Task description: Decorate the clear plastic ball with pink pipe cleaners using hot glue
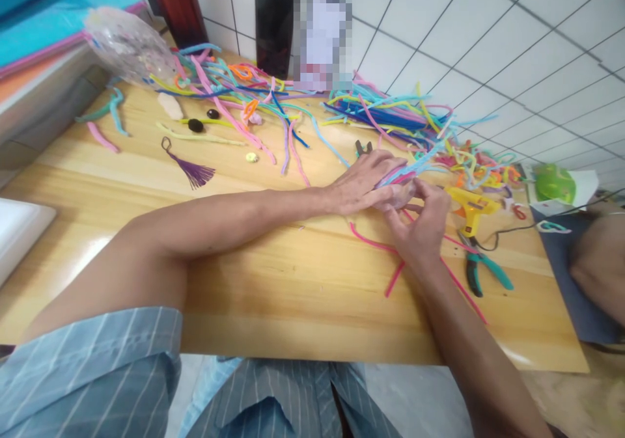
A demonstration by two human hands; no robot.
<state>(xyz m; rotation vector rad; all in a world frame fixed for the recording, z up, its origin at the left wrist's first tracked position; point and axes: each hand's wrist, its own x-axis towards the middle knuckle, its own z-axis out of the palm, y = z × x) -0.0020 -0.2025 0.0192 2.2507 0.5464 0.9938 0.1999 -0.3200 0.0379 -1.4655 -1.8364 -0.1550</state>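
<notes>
My left hand is closed around a small bunch of light blue and pink pipe cleaners, their ends poking out to the upper right. Close against it, my right hand pinches at the same bunch with thumb and fingers; the exact spot of the pinch is partly hidden. Under and beside my right hand, red pipe cleaners lie on the wooden table. Just behind my left hand, a dark-handled tool shows only in part.
Pliers and a yellow glue gun with a black cord lie to the right. Loose pipe cleaners pile along the tiled wall. A purple tassel and a plastic bag are on the left. A phone leans at the back.
</notes>
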